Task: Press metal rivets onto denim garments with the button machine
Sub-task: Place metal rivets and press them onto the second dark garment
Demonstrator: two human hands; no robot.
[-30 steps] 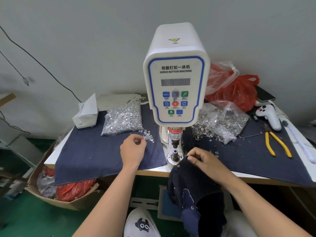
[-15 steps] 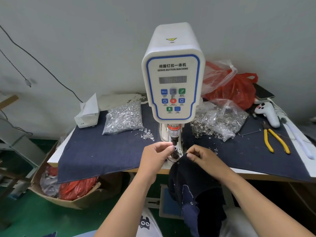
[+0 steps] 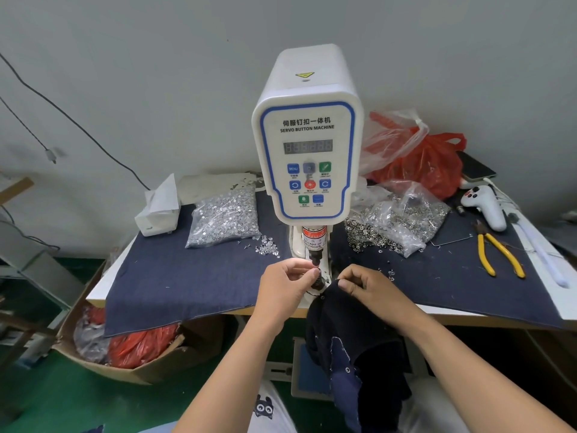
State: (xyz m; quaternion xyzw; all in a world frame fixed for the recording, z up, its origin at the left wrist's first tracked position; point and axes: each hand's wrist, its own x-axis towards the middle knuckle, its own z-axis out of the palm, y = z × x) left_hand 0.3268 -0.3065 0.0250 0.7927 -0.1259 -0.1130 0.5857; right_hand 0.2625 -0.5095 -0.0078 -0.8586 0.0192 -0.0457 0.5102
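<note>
Left hand [image 3: 285, 281] now up from the loose rivets [image 3: 267, 246] to the button machine [image 3: 307, 157] die, fingertips pinching something small, right hand [image 3: 363, 285] gripping dark denim garment [image 3: 352, 332], denim-covered table [image 3: 175, 276], grey wall [image 3: 156, 73], green floor [image 3: 50, 398].

Your one head camera looks forward and down, close over the bench [image 3: 530, 295], facing the button machine [image 3: 307, 135] squarely

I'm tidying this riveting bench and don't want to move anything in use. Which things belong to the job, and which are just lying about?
In use:
- button machine
- denim garment, gripped by the right hand
- left hand, fingertips pinched at the die
- bag of rivets
- bag of metal rings

Lying about:
- yellow pliers
- white controller
- red plastic bag
- tissue box
- phone
</note>
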